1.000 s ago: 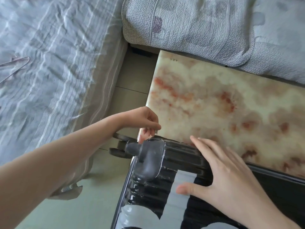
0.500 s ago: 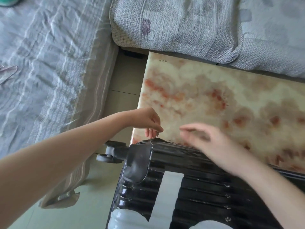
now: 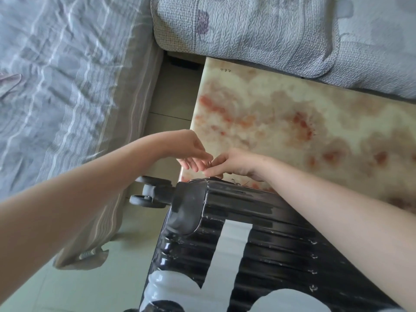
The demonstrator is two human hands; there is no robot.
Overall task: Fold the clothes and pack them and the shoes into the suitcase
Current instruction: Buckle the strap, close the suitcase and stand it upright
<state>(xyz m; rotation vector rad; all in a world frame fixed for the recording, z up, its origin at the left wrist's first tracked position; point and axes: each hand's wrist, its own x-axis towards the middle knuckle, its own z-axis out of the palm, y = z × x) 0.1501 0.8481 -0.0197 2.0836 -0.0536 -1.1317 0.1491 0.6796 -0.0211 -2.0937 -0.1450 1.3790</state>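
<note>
The black ribbed suitcase [image 3: 270, 248] with white markings lies shut in front of me, its wheels [image 3: 146, 195] pointing left. Both hands meet at its far left corner. My right hand [image 3: 238, 163] reaches over the lid, and its curled fingertips pinch at the suitcase's far edge, where the zipper runs; the pull itself is hidden under the fingers. My left hand [image 3: 191, 152] hovers just left of it, fingers loosely extended and touching the right fingertips. No clothes or shoes are in view.
The suitcase's far side sits against a marble-patterned tabletop [image 3: 304, 122]. A bed with a striped grey sheet [image 3: 56, 86] fills the left. A quilted grey cover [image 3: 247, 28] lies along the top. Pale floor tiles [image 3: 90, 287] show at lower left.
My right hand left the suitcase lid and moved left to the far corner, meeting my left hand. The left hand's pinch there has loosened into straighter fingers.
</note>
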